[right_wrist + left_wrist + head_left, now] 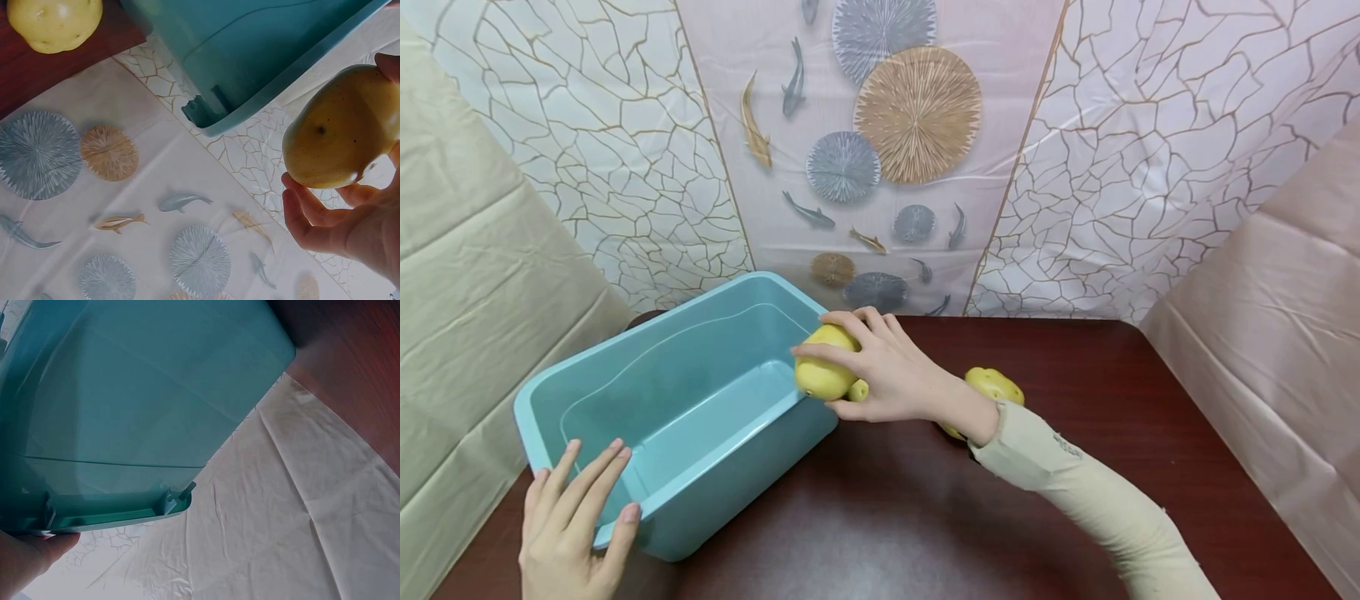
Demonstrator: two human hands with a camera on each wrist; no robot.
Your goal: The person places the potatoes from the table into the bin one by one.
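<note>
In the head view, my right hand (pixel 891 375) grips a yellow potato (pixel 826 367) above the right rim of a teal plastic tub (pixel 715 450). Thumb and fingers hold it from its sides; the right wrist view shows the potato's (pixel 337 131) smooth skin with dark eyes. My left hand (pixel 572 525) lies at the tub's near left corner, its fingers straight and spread over the rim. Its thumb (pixel 59 544) touches close under the rim in the left wrist view. The visible part of the tub's floor is bare.
On the dark red table (pixel 1075 467), right of the tub, sits another yellow potato (pixel 992 383). A further yellow piece (pixel 952 431) shows partly behind my right wrist. A patterned cloth (pixel 917 117) hangs at the back, with plain beige cloth (pixel 1270 350) along the sides.
</note>
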